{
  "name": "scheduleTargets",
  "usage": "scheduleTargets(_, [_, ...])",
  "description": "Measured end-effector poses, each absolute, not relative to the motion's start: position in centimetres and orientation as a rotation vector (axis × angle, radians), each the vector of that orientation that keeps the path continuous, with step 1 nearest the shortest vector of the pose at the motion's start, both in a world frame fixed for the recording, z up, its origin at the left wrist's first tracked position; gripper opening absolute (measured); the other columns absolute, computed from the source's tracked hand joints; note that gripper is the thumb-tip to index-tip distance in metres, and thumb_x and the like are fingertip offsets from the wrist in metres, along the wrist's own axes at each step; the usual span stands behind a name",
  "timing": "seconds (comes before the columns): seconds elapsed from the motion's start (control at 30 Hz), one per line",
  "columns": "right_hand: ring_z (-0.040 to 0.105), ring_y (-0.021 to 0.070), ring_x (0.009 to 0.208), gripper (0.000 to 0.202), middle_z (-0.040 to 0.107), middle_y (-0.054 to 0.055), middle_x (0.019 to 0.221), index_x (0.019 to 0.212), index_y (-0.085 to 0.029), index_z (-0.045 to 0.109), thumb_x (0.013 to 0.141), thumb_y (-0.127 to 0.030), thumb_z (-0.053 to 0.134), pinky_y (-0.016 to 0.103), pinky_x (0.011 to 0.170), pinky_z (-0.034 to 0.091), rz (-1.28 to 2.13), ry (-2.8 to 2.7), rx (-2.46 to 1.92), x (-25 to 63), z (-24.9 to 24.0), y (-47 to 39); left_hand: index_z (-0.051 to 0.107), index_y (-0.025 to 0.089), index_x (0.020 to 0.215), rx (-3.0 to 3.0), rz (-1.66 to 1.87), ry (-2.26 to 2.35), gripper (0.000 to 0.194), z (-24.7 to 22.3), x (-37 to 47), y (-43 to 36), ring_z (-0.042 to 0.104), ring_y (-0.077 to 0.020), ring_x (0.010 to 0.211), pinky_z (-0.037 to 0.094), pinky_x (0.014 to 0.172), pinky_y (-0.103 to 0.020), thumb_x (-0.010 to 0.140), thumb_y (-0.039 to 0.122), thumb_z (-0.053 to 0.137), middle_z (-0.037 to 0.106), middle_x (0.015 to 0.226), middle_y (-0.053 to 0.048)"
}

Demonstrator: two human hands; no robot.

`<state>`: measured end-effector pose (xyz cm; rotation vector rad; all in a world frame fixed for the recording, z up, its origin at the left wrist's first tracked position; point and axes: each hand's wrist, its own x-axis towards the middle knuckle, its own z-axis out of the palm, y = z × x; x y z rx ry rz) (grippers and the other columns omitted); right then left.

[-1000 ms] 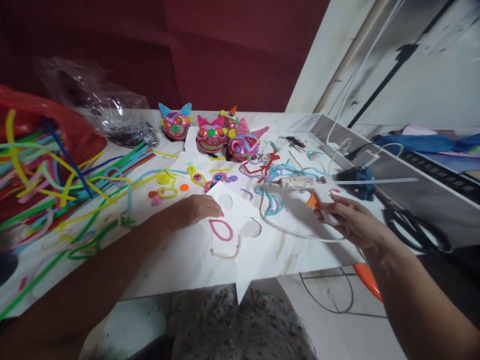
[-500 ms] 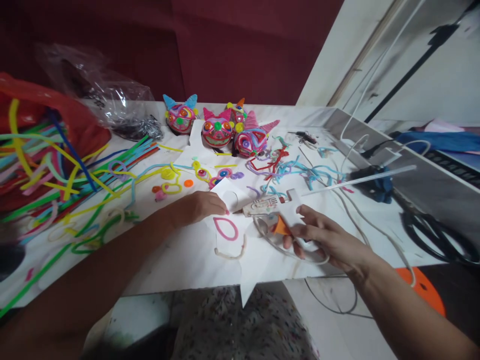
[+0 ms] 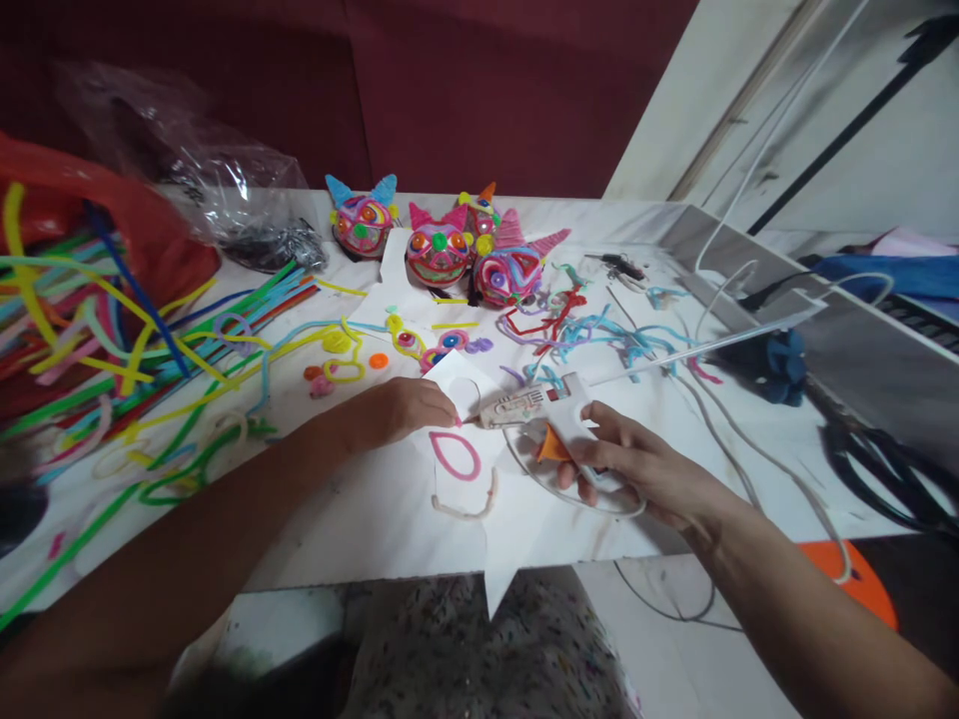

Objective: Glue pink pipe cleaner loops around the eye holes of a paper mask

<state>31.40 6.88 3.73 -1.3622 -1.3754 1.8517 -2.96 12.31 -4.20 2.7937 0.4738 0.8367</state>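
Note:
My left hand [image 3: 409, 407] rests over the white paper, its fingertips pinched on a small pink piece of pipe cleaner [image 3: 459, 421]. In my right hand [image 3: 636, 461] is a white hot glue gun [image 3: 575, 424] with an orange trigger [image 3: 552, 445]. Its nozzle points left, at or very close to the pink piece; I cannot tell whether they touch. A long clear glue stick [image 3: 711, 346] sticks out of the gun's back. Just below my left fingertips, a pink teardrop loop of pipe cleaner [image 3: 478, 461] lies on the paper [image 3: 505, 544], above a pale curved strip [image 3: 463, 512].
Several colourful cat-like heads [image 3: 439, 250] stand at the back. Pipe cleaners [image 3: 150, 340] spread out from a red bag [image 3: 157, 240] on the left. Cut blue scraps [image 3: 636, 335] lie right of centre. A cable [image 3: 711, 439] and black-handled scissors [image 3: 873, 479] are at the right.
The glue gun in my right hand has come slightly left, narrowing the gap between its nozzle and my left fingertips. My left hand keeps its pinch. The view has shifted a little.

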Motion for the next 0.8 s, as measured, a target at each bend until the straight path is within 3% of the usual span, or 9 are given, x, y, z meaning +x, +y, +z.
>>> scheduleTargets(0.3, [0.059,0.0155,0.047,0.054,0.077,0.002,0.068,0.091,-0.029,0.046,0.065,-0.042,0.091,0.020,0.041,0.025,1.877,-1.332,-1.375,30.94,3.89,6.88,0.081,0.019,0.110,2.804,0.801,0.498,0.054,-4.17,-2.94,12.32,0.078,-0.0189,0.102,0.062,0.095,-0.029,0.119,0.037,0.032,0.085,0.108,-0.014])
scheduleTargets(0.5, [0.058,0.0180,0.052,0.040,0.077,0.001,0.071,0.091,-0.032,0.049,0.077,-0.040,0.086,0.027,0.047,0.029,1.876,-1.357,-1.331,31.10,3.90,6.54,0.082,0.019,0.110,2.809,0.825,0.493,0.052,-4.23,-2.93,12.32,0.079,-0.0195,0.101,0.062,0.096,-0.030,0.118,0.037,0.034,0.085,0.106,-0.014])
scheduleTargets(0.67, [0.057,0.0198,0.050,0.045,0.077,0.001,0.069,0.090,-0.033,0.047,0.074,-0.048,0.086,0.028,0.045,0.021,1.871,-1.357,-1.357,30.84,3.75,6.48,0.082,0.020,0.108,2.828,0.851,0.492,0.050,-4.29,-2.89,12.40,0.079,-0.0184,0.102,0.062,0.095,-0.028,0.118,0.035,0.035,0.085,0.105,-0.012])
scheduleTargets(0.8, [0.057,0.0191,0.050,0.049,0.076,0.002,0.068,0.089,-0.032,0.046,0.071,-0.046,0.090,0.027,0.044,0.024,1.871,-1.324,-1.350,30.81,3.89,6.53,0.081,0.020,0.107,2.856,0.909,0.453,0.044,-4.11,-2.82,12.31,0.079,-0.0172,0.099,0.061,0.092,-0.026,0.118,0.029,0.039,0.085,0.104,-0.011])
